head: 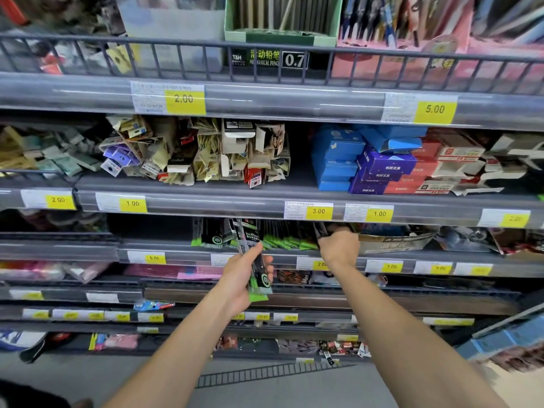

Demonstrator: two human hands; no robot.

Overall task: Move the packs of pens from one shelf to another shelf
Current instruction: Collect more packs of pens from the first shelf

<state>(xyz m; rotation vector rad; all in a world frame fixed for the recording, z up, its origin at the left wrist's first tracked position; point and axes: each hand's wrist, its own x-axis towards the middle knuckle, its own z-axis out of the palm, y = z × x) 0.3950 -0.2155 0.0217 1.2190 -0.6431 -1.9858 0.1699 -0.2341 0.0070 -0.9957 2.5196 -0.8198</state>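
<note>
My left hand [240,279] grips a bundle of black-and-green pen packs [254,257], held upright in front of the third shelf down. Behind it, more packs of the same pens [282,238] stand in a row on that shelf [182,250]. My right hand [338,244] reaches into the row's right end, its fingers curled round a dark pack [320,231] there. The fingertips are hidden under the shelf above.
The shelf above holds crumpled small packs [200,151] and blue, purple and red boxes [382,163]. A cardboard box [394,240] sits just right of my right hand. Price strips with yellow tags run along every shelf edge. Lower shelves jut out below my arms.
</note>
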